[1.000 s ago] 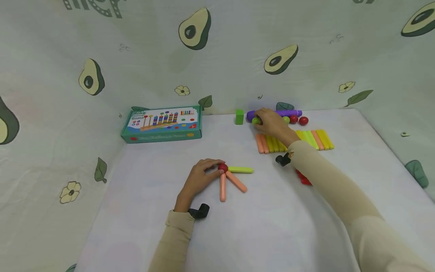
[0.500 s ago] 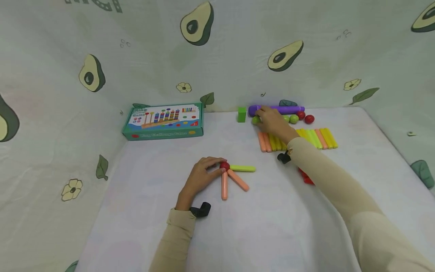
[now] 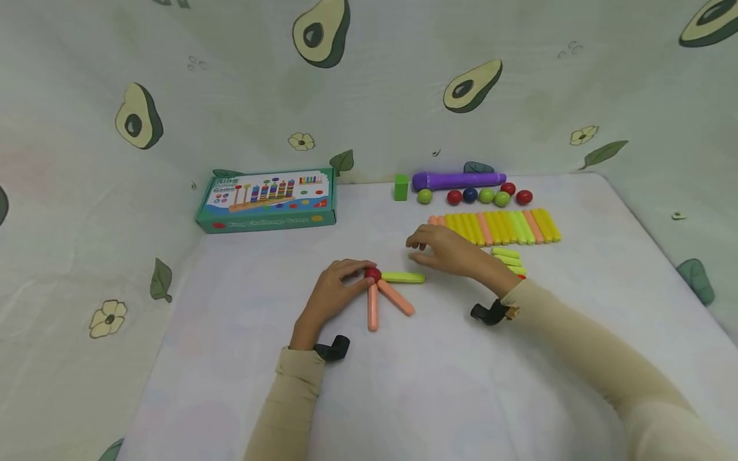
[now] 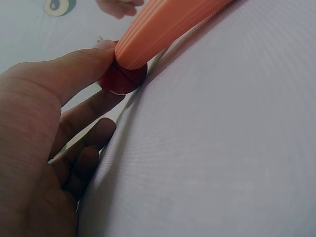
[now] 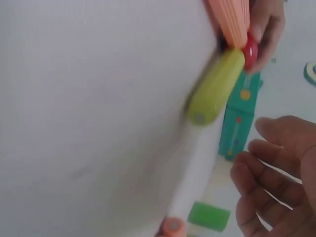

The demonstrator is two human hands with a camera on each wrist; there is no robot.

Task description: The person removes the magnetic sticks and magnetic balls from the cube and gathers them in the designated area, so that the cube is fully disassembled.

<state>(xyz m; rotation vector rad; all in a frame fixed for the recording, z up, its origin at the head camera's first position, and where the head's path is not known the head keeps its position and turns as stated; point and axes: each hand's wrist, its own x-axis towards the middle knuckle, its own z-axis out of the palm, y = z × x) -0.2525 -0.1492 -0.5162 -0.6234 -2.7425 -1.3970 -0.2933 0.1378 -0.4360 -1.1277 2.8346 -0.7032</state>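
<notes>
My left hand [image 3: 333,291] pinches a red ball [image 3: 373,274] between thumb and fingers, low on the white table. Three ridged sticks fan out from that ball: a lime green stick [image 3: 403,278] points right, one orange stick [image 3: 373,308] points toward me, and another orange stick [image 3: 396,299] lies slantwise between them. In the left wrist view, the end of an orange stick [image 4: 158,32] meets the ball beside my thumb. My right hand [image 3: 446,250] hovers past the lime stick's tip, fingers loosely bent and holding nothing; the right wrist view shows its bare fingers [image 5: 266,182].
Behind my right hand lies a row of yellow, orange and lime sticks [image 3: 504,227]. More lime sticks [image 3: 507,259] lie partly behind the right wrist. Farther back are several balls [image 3: 486,195], a purple tube [image 3: 458,181] and a green block [image 3: 401,188]. A game box [image 3: 268,202] stands back left.
My right hand has left the green ball at the back and come nearer to me, empty, uncovering the row of balls. The left hand still holds the red ball in place.
</notes>
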